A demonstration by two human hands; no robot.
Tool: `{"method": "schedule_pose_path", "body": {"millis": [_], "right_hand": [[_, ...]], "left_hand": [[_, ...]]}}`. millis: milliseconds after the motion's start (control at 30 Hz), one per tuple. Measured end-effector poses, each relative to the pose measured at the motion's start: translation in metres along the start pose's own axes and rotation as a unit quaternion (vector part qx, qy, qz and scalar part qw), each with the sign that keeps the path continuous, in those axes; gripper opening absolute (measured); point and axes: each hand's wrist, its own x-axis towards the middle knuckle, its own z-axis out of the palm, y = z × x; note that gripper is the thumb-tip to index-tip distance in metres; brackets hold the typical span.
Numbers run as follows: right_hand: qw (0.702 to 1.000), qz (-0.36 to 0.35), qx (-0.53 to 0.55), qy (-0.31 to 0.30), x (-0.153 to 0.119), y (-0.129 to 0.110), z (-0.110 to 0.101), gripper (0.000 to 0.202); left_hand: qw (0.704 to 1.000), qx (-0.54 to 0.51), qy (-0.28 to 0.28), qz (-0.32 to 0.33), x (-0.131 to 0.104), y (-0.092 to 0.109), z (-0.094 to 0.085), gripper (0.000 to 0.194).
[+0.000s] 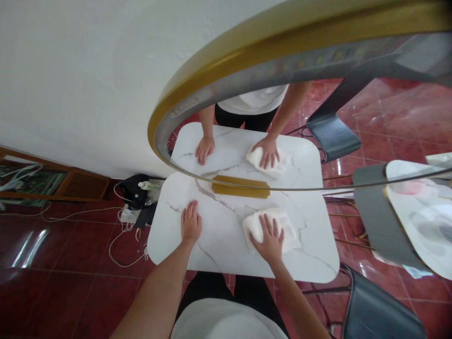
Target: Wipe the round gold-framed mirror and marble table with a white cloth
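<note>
My left hand [191, 222] rests palm down on the white marble-patterned tabletop [219, 235], holding nothing, its fingers stretched forward. Towards the right side of the same top, my right hand [270, 238] presses on a crumpled white cloth [287, 228]. Its fingers are spread over the cloth, with a bunched part between thumb and index finger. A round gold-framed mirror [212, 61] stands at the table's far side on a gold base [240, 187]. Both hands and the cloth show again as reflections in it.
Dark chairs [381, 301] stand at the right, near a second white table [416, 226]. On the red tiled floor [70, 263] at left lie white cables [116, 256] and a black bag-like item [134, 190]. A wall [88, 94] rises behind.
</note>
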Motion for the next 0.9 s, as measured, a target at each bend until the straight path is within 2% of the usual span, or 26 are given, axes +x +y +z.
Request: {"method": "schedule_pose_path", "body": {"millis": [67, 133, 300, 400, 500, 667, 733, 800, 900], "right_hand": [[0.999, 0.041, 0.000, 0.014, 0.008, -0.006, 0.000, 0.073], [0.999, 0.026, 0.011, 0.019, 0.013, -0.028, 0.002, 0.074], [0.988, -0.138, 0.070, 0.004, 0.006, -0.106, 0.008, 0.083], [0.972, -0.216, 0.096, -0.016, -0.002, -0.127, 0.011, 0.088], [0.971, -0.221, 0.090, -0.023, 0.000, -0.108, 0.011, 0.086], [0.998, -0.039, 0.043, 0.020, 0.015, -0.036, 0.010, 0.075], [0.998, 0.027, 0.034, 0.036, 0.020, -0.017, 0.011, 0.073], [0.996, 0.074, 0.033, 0.047, 0.026, -0.013, 0.012, 0.073], [0.991, 0.117, 0.043, 0.057, 0.035, -0.038, 0.015, 0.074]], "left_hand": [[1.000, 0.001, 0.001, -0.001, 0.000, 0.001, -0.001, 0.055], [1.000, 0.003, 0.003, -0.002, 0.000, 0.001, -0.001, 0.055], [1.000, 0.007, -0.001, 0.002, 0.000, -0.001, 0.000, 0.055], [1.000, 0.009, -0.001, 0.000, 0.000, -0.003, 0.002, 0.056], [1.000, 0.009, -0.003, -0.002, 0.000, -0.003, 0.002, 0.056], [1.000, 0.008, -0.003, -0.003, 0.000, -0.002, 0.002, 0.056], [1.000, 0.004, -0.002, -0.001, -0.001, -0.002, 0.002, 0.056], [1.000, 0.000, -0.001, 0.000, -0.001, -0.002, 0.003, 0.056], [1.000, -0.004, 0.002, -0.003, -0.001, -0.002, 0.004, 0.056]]}}
